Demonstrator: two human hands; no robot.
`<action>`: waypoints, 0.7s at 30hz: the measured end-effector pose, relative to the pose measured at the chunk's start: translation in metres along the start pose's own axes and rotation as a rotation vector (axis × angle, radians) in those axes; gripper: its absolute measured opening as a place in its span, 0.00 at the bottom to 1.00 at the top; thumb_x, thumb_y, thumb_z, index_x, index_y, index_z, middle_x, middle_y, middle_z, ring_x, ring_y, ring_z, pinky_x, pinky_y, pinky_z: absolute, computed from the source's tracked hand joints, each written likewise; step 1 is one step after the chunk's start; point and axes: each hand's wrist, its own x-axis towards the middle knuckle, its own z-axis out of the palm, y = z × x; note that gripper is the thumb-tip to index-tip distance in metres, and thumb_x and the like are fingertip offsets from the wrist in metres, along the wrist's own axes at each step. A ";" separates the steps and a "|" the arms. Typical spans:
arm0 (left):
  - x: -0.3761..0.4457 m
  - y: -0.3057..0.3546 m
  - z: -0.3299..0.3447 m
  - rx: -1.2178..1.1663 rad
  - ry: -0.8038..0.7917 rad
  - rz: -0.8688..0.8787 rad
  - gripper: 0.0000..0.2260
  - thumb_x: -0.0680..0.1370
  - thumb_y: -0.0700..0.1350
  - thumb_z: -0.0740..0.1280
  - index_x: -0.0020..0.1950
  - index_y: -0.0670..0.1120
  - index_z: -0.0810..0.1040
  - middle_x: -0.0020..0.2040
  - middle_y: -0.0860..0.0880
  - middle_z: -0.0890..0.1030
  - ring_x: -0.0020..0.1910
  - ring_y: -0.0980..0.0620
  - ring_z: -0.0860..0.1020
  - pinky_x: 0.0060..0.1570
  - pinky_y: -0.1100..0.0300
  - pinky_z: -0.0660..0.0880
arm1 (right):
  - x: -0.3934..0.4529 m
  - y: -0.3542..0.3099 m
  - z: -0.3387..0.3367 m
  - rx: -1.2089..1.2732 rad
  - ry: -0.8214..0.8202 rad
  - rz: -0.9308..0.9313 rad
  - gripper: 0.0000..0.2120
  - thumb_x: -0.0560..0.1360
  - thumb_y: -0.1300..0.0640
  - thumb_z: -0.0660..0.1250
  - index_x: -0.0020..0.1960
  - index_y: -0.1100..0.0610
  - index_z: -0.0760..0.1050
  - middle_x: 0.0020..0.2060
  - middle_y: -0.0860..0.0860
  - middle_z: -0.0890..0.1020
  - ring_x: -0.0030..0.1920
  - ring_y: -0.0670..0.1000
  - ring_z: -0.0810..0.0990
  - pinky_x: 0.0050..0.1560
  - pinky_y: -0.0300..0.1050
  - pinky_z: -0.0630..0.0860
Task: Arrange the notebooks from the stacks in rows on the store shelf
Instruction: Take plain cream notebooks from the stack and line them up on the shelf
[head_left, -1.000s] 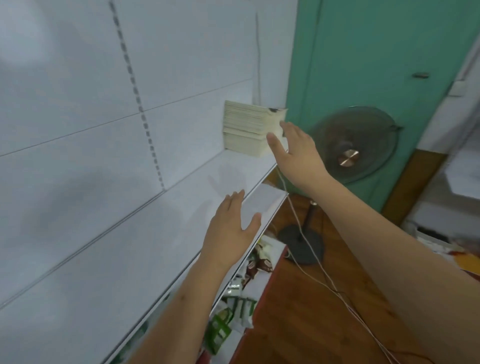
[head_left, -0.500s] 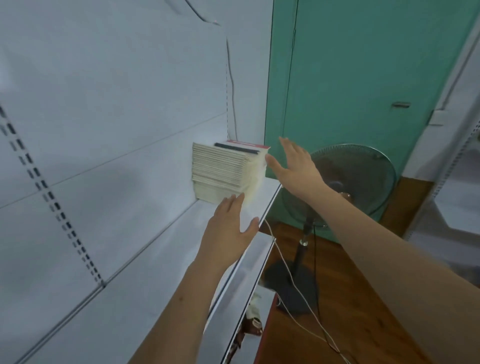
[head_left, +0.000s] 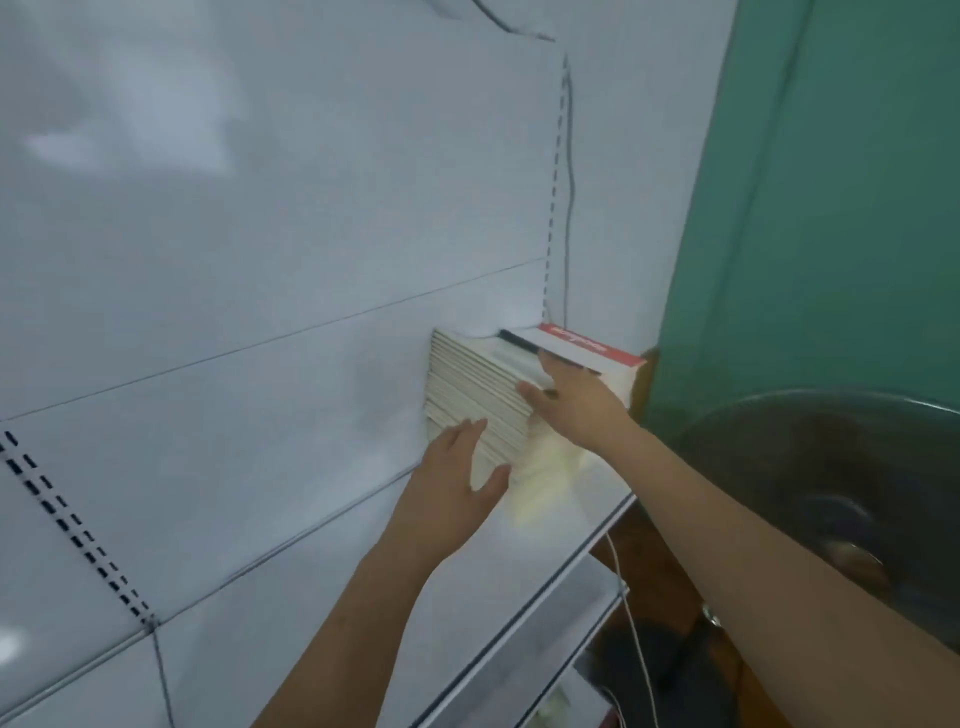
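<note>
right hand (head_left: 576, 410): mine, fingers reaching onto the front edge of the notebook stack (head_left: 483, 395), thumb against the page edges partway down, so it looks to be parting off an upper batch; the blur keeps me from saying whether it grips or only presses. left hand (head_left: 457, 483): mine, fingers straight, palm toward the near lower corner of the stack, holding nothing; touching or just short, i cannot tell.

notebook stack: one pile, lying flat on the shelf (head_left: 322, 587) at its far end, back against the white wall panel (head_left: 260, 234). top notebook shows a red band. long axis seems to run out from the panel toward the shelf's front lip; covers face up.

progress, my judgement: barely begun. no row stands anywhere on the shelf; whole stack left to set out.

beyond the stack: green wall (head_left: 831, 208), fan (head_left: 831, 499).
</note>
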 end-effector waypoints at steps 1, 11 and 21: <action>0.008 0.004 0.003 -0.052 0.016 -0.041 0.27 0.81 0.57 0.62 0.79 0.53 0.60 0.77 0.54 0.63 0.77 0.56 0.59 0.74 0.61 0.56 | 0.006 0.005 0.005 0.023 -0.006 -0.010 0.27 0.77 0.32 0.52 0.58 0.52 0.76 0.48 0.47 0.82 0.50 0.52 0.81 0.55 0.50 0.78; 0.055 0.042 -0.004 -1.190 0.363 -0.471 0.12 0.83 0.53 0.62 0.62 0.49 0.76 0.61 0.46 0.81 0.56 0.47 0.82 0.60 0.47 0.77 | -0.015 -0.014 0.004 0.072 0.105 -0.297 0.22 0.83 0.43 0.50 0.56 0.53 0.78 0.49 0.51 0.83 0.53 0.54 0.81 0.53 0.47 0.74; 0.032 0.006 -0.046 -1.160 0.714 -0.517 0.10 0.80 0.39 0.63 0.60 0.48 0.78 0.55 0.45 0.84 0.51 0.43 0.83 0.50 0.49 0.79 | -0.004 -0.007 0.009 0.134 0.224 -0.366 0.30 0.80 0.38 0.52 0.70 0.57 0.73 0.66 0.54 0.78 0.66 0.55 0.75 0.67 0.50 0.68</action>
